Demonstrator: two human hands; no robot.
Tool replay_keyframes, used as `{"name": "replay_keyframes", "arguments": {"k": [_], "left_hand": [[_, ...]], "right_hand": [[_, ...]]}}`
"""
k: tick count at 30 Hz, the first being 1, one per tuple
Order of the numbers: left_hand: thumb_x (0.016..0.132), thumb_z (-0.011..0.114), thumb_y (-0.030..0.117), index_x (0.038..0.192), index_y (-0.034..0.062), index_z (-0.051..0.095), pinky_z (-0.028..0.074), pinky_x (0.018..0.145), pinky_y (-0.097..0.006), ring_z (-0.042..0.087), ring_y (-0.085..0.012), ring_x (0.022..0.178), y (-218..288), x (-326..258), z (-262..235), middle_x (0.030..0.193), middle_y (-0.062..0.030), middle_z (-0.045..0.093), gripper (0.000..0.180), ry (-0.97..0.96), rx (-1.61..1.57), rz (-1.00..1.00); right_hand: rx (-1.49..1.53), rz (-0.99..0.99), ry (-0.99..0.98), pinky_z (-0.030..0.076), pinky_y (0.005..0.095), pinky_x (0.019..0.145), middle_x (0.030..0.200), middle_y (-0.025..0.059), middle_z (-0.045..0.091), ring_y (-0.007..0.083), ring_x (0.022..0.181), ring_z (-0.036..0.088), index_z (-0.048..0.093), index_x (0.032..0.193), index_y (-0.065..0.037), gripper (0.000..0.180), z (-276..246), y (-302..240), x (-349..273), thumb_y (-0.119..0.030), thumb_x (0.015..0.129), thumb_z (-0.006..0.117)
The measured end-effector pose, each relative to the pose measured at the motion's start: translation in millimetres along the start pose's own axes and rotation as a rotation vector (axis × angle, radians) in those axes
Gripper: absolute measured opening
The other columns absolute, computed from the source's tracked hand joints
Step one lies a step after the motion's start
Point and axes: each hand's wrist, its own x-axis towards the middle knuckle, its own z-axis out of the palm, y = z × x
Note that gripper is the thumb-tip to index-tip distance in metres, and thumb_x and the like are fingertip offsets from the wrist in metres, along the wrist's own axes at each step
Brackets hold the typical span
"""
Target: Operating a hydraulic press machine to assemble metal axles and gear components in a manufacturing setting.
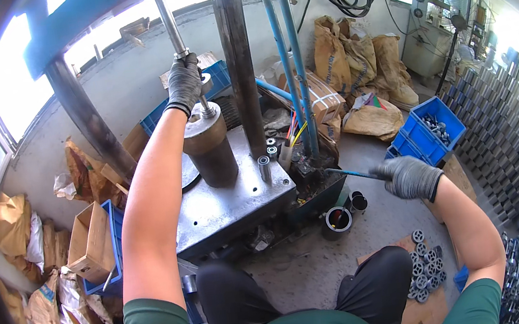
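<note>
My left hand [184, 84], in a grey glove, is wrapped round a shiny metal rod [171, 25] just below its collar. The rod tilts slightly left. Beneath that hand a thick steel cylinder [211, 151] stands on the metal press table [256, 185], with a narrower metal shaft [207, 109] rising from its top. How the rod and shaft meet is hidden by my fingers. Out to the right, my gloved right hand [409, 178] is closed round the end of a thin blue lever [353, 174] that reaches from the press. Small metal sleeves [264, 168] stand on the table's right corner.
Dark press columns [237, 54] and blue pipes [289, 42] rise beyond the table. Round containers [337, 222] stand on the floor. Blue bins [421, 135], stacked metal tubes [496, 133] and wheel-shaped parts [423, 268] lie right. A cardboard box [90, 241] sits left.
</note>
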Motion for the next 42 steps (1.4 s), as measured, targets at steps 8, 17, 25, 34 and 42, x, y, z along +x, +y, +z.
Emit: {"name": "replay_keyframes", "arguments": {"k": [8, 17, 25, 34, 42], "left_hand": [[0.109, 0.055, 0.034, 0.114, 0.0039, 0.062, 0.054, 0.059, -0.035, 0.064, -0.0161, 0.065, -3, 2, -3, 0.074, -0.0057, 0.063, 0.031, 0.008, 0.195, 0.053], [0.109, 0.054, 0.038, 0.113, 0.0027, 0.063, 0.056, 0.062, -0.037, 0.066, -0.0182, 0.068, 1, 1, -1, 0.076, -0.0073, 0.065, 0.036, 0.009, 0.207, 0.037], [0.108, 0.054, 0.038, 0.113, 0.0022, 0.063, 0.056, 0.062, -0.036, 0.064, -0.0176, 0.067, 4, -1, -4, 0.076, -0.0071, 0.064, 0.037, -0.003, 0.186, 0.022], [0.109, 0.054, 0.038, 0.112, 0.0028, 0.062, 0.055, 0.062, -0.036, 0.064, -0.0172, 0.068, 0, 0, -3, 0.076, -0.0060, 0.064, 0.037, -0.011, 0.220, 0.048], [0.109, 0.054, 0.039, 0.113, 0.0035, 0.062, 0.057, 0.061, -0.035, 0.064, -0.0164, 0.068, 6, -6, 0, 0.077, -0.0061, 0.064, 0.037, -0.006, 0.149, -0.016]], "right_hand": [[0.054, -0.077, -0.213, 0.057, 0.0463, 0.086, 0.102, 0.0146, 0.075, 0.0369, 0.094, 0.071, 0.073, 0.117, -0.012, 0.035, 15, -37, -22, -0.016, 0.085, 0.060], [0.049, -0.008, -0.477, 0.057, 0.0469, 0.085, 0.098, 0.0163, 0.074, 0.0375, 0.095, 0.071, 0.076, 0.106, -0.010, 0.027, 49, -34, -57, -0.022, 0.085, 0.063], [0.181, -0.005, -0.107, 0.057, 0.0441, 0.086, 0.100, 0.0154, 0.074, 0.0360, 0.093, 0.071, 0.075, 0.109, -0.007, 0.028, 28, -35, -43, -0.017, 0.086, 0.064], [0.178, -0.058, -0.209, 0.057, 0.0443, 0.086, 0.102, 0.0178, 0.073, 0.0364, 0.097, 0.070, 0.074, 0.108, -0.007, 0.024, 36, -24, -48, -0.015, 0.087, 0.065], [-0.030, -0.129, 0.952, 0.055, 0.0472, 0.076, 0.095, 0.0193, 0.068, 0.0406, 0.086, 0.067, 0.065, 0.103, -0.004, 0.011, -27, -15, 80, -0.005, 0.092, 0.064]]}}
